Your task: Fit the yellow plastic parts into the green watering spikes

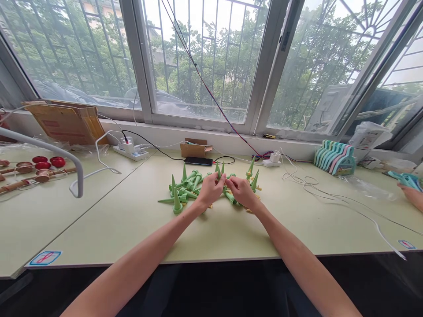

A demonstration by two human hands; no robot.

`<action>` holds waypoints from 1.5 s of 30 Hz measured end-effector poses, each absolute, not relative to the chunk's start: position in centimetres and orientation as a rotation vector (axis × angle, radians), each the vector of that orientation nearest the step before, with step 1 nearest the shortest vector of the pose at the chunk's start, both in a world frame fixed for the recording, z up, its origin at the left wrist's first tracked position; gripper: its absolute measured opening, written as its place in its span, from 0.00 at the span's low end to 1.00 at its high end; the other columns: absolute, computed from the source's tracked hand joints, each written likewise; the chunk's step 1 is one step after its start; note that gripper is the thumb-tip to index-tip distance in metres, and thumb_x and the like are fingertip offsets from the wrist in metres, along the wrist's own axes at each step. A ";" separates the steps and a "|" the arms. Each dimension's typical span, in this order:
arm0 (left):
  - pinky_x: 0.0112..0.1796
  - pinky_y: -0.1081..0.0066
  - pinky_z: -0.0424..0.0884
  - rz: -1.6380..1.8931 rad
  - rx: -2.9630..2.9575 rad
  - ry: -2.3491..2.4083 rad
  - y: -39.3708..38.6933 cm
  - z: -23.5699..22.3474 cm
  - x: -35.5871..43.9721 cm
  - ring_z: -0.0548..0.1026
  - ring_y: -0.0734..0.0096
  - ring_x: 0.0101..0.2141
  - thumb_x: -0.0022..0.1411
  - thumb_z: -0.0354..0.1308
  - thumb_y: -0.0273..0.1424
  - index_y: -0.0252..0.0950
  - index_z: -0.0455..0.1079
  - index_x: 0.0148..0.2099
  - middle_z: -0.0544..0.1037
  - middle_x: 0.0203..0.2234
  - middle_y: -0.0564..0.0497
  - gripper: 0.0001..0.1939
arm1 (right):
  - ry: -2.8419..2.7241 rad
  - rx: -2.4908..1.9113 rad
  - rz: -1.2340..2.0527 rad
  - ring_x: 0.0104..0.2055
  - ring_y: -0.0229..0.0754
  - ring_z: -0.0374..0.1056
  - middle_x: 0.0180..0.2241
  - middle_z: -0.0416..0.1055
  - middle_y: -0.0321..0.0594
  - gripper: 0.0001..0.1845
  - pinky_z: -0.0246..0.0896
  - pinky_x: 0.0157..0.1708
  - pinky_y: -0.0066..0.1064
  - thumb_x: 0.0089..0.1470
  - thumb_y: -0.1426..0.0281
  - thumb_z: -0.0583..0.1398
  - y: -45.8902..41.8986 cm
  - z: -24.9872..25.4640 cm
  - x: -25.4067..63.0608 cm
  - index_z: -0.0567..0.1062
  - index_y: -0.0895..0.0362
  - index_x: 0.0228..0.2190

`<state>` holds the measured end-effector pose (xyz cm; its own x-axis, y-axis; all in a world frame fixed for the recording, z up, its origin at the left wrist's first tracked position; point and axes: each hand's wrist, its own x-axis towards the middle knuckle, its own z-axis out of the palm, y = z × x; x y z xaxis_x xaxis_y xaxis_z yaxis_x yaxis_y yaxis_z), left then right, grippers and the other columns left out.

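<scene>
My left hand [210,190] is closed around a green plastic spike [219,174], whose tip shows above the fingers. Close beside it, my right hand [243,192] is closed in a pinch, and its thumb and fingers meet the left fingertips. Whatever the right fingers grip is hidden. Left of the hands lies a loose pile of green cone-shaped spikes [190,184], and one spike [177,203] stands upright at the pile's near edge. By the right hand stand more green spikes [254,181] with small yellow plastic pieces [259,189] beside them.
Behind the pile lie a black phone [198,161] and a small cardboard box [194,149]. A power strip [131,153] and cables sit back left; pastel hangers [334,158] stand back right. A grey curved tube [78,176] juts in at left. Another person's hand [411,197] shows far right.
</scene>
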<state>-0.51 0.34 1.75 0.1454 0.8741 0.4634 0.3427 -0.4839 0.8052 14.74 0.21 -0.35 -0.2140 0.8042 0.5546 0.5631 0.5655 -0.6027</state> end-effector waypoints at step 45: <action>0.24 0.73 0.53 1.344 1.889 1.136 0.4 1.7 -0.4 0.54 0.78 0.19 0.61 0.53 0.46 0.36 0.62 0.26 0.59 0.17 0.58 0.20 | -1.958 -1.100 0.329 0.22 0.34 0.45 0.18 0.53 0.31 0.25 0.43 0.25 0.29 0.65 0.54 0.48 0.3 -0.5 14.7 0.56 0.55 0.21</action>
